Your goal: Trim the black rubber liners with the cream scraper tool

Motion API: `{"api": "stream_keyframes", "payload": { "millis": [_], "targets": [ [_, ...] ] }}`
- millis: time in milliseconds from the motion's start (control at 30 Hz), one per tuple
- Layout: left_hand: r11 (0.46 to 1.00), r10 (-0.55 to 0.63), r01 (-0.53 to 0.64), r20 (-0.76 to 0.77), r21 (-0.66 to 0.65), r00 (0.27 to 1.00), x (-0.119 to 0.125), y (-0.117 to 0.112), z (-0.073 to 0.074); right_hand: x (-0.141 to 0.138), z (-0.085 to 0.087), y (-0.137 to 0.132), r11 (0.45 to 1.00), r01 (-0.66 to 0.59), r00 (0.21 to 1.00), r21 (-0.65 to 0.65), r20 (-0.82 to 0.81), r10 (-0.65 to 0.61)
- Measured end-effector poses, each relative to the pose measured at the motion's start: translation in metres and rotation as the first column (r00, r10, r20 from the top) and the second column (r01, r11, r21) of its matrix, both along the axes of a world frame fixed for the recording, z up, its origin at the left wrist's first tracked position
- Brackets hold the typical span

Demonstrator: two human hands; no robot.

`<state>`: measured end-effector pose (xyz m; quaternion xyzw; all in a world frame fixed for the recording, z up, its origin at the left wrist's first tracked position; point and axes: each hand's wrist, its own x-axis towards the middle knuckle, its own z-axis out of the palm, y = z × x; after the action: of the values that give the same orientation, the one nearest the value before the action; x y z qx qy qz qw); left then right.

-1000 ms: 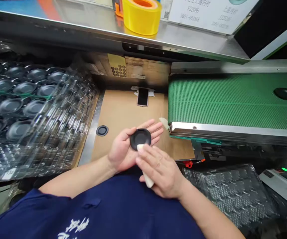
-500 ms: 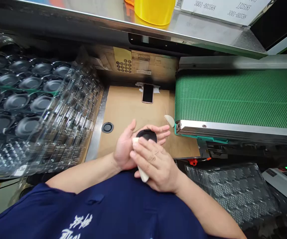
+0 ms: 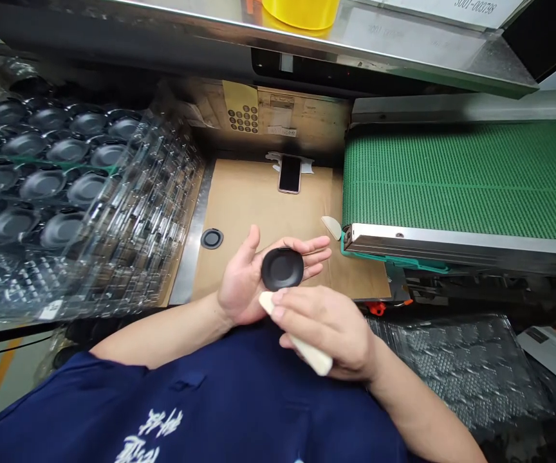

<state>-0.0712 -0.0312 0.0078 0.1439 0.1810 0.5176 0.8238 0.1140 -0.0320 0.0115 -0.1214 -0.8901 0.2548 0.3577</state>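
Note:
My left hand [image 3: 243, 283] lies palm up with a black oval disc [image 3: 282, 269] resting on its fingers and palm. The disc's whole top face shows, matte and slightly domed. My right hand [image 3: 324, 331] is closed around a cream-coloured stick [image 3: 304, 342]. The stick's tip sits just below the disc's lower edge, apart from it. Neither hand touches the other.
A brown cardboard sheet [image 3: 263, 206] lies under my hands, with a black ring [image 3: 212, 238], a phone [image 3: 290, 174] and a cream scrap [image 3: 331, 227] on it. A green conveyor belt [image 3: 466, 180] runs right. Clear trays of black discs [image 3: 65, 186] stack left.
My right hand has drawn back down and to the right, lifting the stick off the disc. The disc now shows fully on my left palm. The view has shifted slightly upward.

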Motion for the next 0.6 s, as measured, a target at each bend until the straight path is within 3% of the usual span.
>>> {"api": "stream_keyframes", "payload": {
  "millis": [133, 300, 467, 600],
  "targets": [
    [0.999, -0.014, 0.015, -0.035, 0.033, 0.999, 0.009, -0.008, 0.002, -0.002, 0.002, 0.002, 0.984, 0.112, 0.99, -0.137, -0.068, -0.123],
    [0.999, -0.035, 0.035, -0.045, -0.007, 0.998, 0.017, -0.016, -0.002, -0.003, -0.001, 0.005, 0.98, 0.178, 0.982, -0.087, -0.046, -0.183],
    [1.0, -0.018, 0.017, -0.067, -0.008, 0.998, 0.018, -0.018, -0.004, 0.001, 0.007, 0.005, 0.989, 0.083, 0.996, -0.122, 0.034, -0.079],
    [1.0, 0.002, -0.002, -0.084, -0.01, 0.996, 0.02, -0.019, -0.005, -0.002, 0.007, 0.001, 0.979, 0.185, 0.982, -0.084, -0.027, -0.188]
  ]
}}
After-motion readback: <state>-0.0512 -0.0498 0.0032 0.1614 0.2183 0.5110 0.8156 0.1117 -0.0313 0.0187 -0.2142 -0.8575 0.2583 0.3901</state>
